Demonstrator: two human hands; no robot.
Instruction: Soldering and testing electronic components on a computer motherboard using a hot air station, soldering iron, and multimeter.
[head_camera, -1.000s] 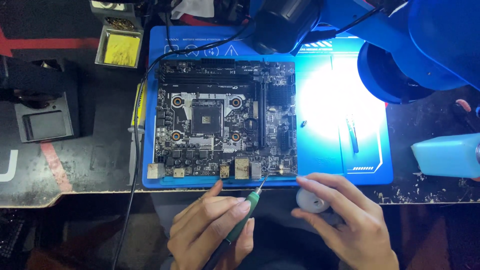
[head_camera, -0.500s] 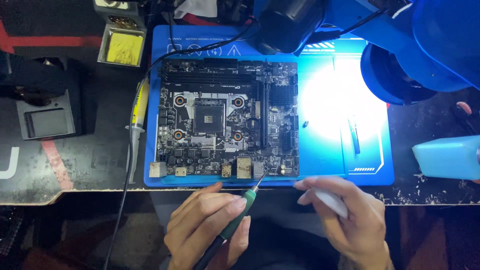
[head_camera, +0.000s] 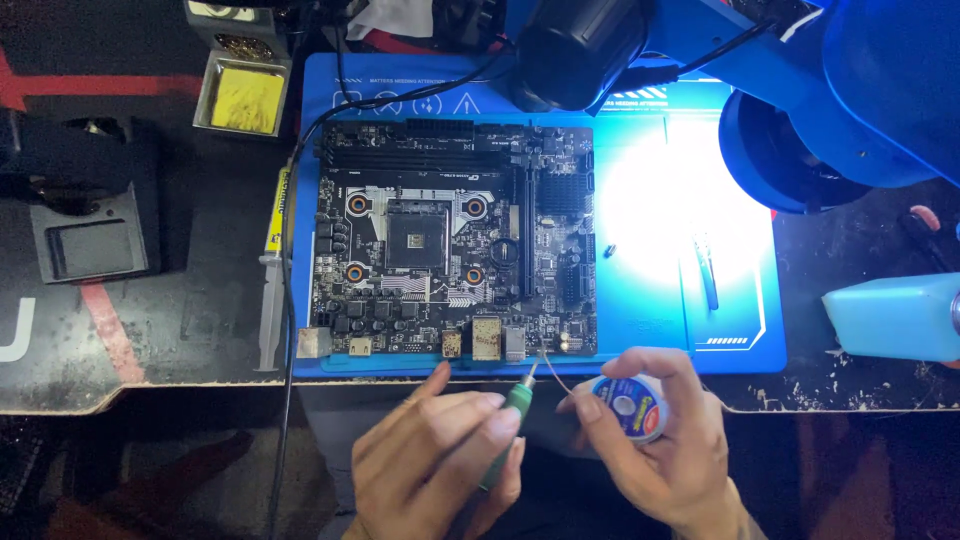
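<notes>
While half a second ago the right hand hid its load, it now pinches a small round wick spool; left hand stays closed on the soldering iron, tip at the motherboard front edge.

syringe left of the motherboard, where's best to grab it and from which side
Grip the syringe mid-barrel, coming from its left: it lies flat, lengthwise along the blue mat edge, with a black cable tight against its right side and bare table on its left.
</notes>
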